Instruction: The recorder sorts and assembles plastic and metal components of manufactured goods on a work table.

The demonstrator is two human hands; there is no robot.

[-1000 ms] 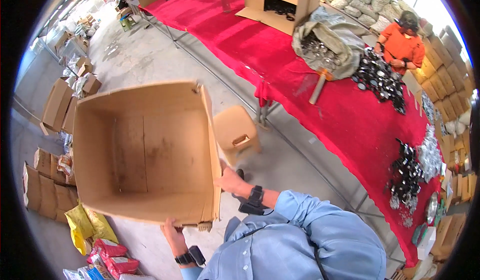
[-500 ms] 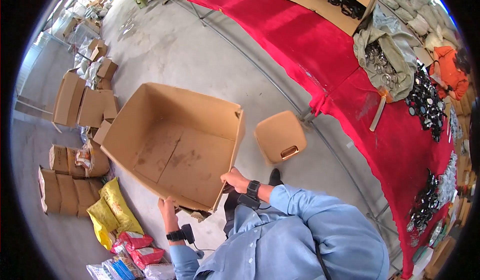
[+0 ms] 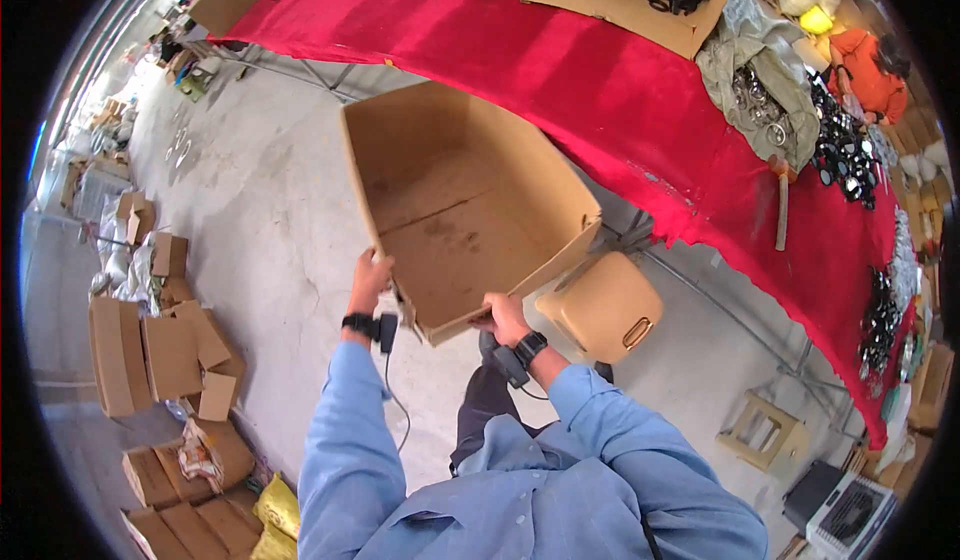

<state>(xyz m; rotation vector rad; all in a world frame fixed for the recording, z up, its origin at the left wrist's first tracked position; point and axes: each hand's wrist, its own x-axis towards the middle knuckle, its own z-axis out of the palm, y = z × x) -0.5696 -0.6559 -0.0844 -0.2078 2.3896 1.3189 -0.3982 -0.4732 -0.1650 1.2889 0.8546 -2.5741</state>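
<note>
Between my two hands is a large open cardboard box [image 3: 440, 225], tilted so that I look into it; stains mark its bottom and nothing lies inside. My left hand [image 3: 372, 278] is closed round the near left edge. My right hand [image 3: 508, 318] grips the near edge further right, its thumb on the rim and its other fingers partly hidden. The box's far right side comes up against the edge of the red-covered table [image 3: 620, 125]. A tan plastic stool [image 3: 605, 310] stands on the floor just right of the box.
On the table are a cardboard box of black parts [image 3: 640, 5], a sack of metal rings [image 3: 760, 110] and a pile of black parts [image 3: 850, 150]. A person in orange [image 3: 868, 70] is beyond. Cardboard boxes [image 3: 165, 355] line the left; a fan-like appliance [image 3: 850, 515] stands lower right.
The box has swung to the right, from over the open floor to the table's edge, still in both my hands. My view has turned left too.
</note>
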